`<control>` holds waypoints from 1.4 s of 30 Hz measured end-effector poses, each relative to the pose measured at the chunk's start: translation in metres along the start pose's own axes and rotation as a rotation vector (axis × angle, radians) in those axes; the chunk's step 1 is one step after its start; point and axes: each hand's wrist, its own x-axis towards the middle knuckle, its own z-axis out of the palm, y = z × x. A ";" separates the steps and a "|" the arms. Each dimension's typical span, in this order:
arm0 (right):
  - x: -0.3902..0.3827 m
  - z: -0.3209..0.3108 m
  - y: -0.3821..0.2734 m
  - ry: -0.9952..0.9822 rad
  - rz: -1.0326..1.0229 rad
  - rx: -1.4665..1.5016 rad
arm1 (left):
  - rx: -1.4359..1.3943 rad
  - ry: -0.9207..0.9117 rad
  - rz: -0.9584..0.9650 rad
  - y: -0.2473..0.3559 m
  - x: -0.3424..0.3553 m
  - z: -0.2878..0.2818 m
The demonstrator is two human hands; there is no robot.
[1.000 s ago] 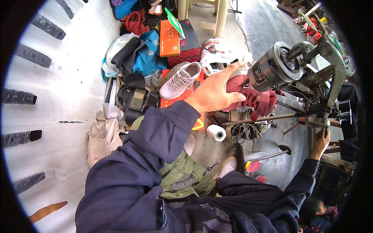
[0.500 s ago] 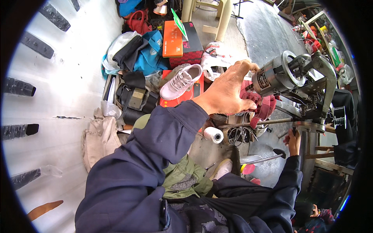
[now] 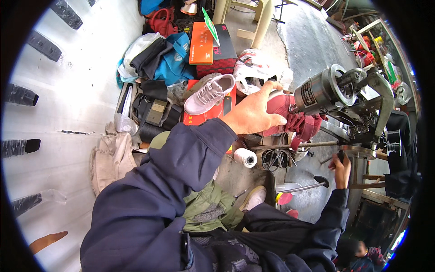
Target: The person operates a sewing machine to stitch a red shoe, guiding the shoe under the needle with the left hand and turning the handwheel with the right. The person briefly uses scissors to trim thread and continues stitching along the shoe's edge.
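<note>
A maroon shoe (image 3: 282, 107) with laces sits under the metal head of a shoe-stitching machine (image 3: 312, 96). My left hand (image 3: 251, 111) is beside the shoe, thumb and forefinger spread apart; whether a fingertip touches it, I cannot tell. At the lower right of the machine my right hand (image 3: 340, 171) is closed round a small dark crank handle (image 3: 341, 155) by the round wheel (image 3: 358, 151). Below the shoe lies a white thread spool (image 3: 245, 157).
A pale pink sneaker (image 3: 211, 94) rests on an orange-red box (image 3: 199, 119). Behind it are more shoe boxes (image 3: 201, 43), a white plastic bag (image 3: 258, 65), blue bags (image 3: 174, 59) and a beige stool (image 3: 256, 34). Another person (image 3: 362, 254) is at the lower right.
My left hand has drawn back a little to the left and down, uncovering more of the maroon shoe. My right hand stays at the crank handle.
</note>
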 end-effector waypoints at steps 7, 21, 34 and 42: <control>0.017 -0.089 -0.001 0.469 -0.213 0.033 | 0.050 0.061 0.142 -0.010 -0.003 0.008; 0.032 -0.008 0.075 0.017 0.147 0.077 | 0.403 0.320 0.465 0.021 -0.011 0.013; 0.008 0.004 0.015 0.008 0.006 0.043 | -0.516 0.062 -0.211 -0.009 0.017 0.001; 0.021 -0.091 0.006 0.490 -0.181 0.043 | -0.889 -0.213 -0.395 -0.018 0.012 0.005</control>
